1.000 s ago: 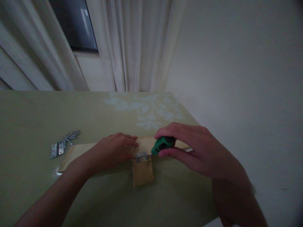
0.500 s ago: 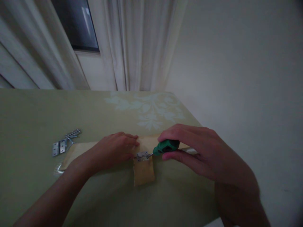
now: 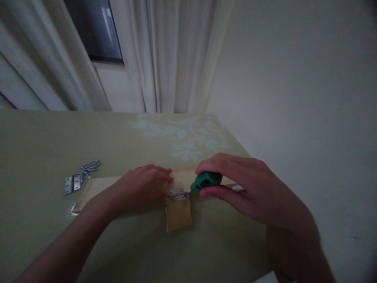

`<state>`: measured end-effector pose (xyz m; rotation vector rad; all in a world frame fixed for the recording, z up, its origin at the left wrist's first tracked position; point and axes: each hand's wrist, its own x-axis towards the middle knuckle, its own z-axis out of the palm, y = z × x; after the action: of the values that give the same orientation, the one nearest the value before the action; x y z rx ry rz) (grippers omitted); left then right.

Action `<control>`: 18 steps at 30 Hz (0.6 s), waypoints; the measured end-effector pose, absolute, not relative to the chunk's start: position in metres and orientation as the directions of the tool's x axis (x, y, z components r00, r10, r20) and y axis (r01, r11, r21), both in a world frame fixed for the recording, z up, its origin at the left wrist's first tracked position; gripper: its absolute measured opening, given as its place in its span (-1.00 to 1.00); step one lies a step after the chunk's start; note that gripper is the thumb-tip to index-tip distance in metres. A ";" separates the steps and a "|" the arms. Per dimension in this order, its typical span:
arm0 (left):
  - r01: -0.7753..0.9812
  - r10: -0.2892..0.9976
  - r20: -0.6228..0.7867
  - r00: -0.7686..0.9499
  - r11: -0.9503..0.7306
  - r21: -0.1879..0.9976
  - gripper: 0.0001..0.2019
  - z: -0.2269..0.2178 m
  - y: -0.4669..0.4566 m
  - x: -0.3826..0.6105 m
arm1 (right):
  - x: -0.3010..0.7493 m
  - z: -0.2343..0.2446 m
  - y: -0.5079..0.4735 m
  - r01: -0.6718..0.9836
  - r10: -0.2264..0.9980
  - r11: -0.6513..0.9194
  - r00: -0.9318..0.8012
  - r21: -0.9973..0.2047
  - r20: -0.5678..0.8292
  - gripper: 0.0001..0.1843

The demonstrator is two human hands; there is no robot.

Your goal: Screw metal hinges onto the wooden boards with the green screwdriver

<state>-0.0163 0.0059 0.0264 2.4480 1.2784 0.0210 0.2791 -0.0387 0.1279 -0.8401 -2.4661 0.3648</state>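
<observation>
A long wooden strip lies across the green table, with a small wooden block joined to it by a metal hinge. My left hand lies flat on the strip just left of the hinge, fingers stretched out. My right hand is closed round a green-handled screwdriver, whose tip touches the right side of the hinge.
Loose metal hinges and screws lie on the table to the left. The table's right edge runs close behind my right hand. White curtains and a dark window stand behind the table.
My right hand has turned the screwdriver slightly on the hinge. My left hand and the wood have stayed put.
</observation>
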 end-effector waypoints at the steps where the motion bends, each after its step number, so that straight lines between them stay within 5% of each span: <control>1: 0.782 0.792 -0.149 0.592 -0.521 0.342 -0.59 0.026 0.006 -0.016 | 0.279 0.128 -0.039 0.492 0.634 0.767 -0.679 -0.412 0.369 -0.78; 18: 0.778 0.791 -0.154 0.592 -0.510 0.367 -0.60 0.027 0.005 -0.015 | 0.278 0.126 -0.040 0.488 0.623 0.776 -0.692 -0.399 0.365 -0.77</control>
<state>-0.0155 0.0053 0.0275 2.4255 1.2603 0.0466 0.2780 -0.0397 0.1257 -0.8326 -2.4815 0.3725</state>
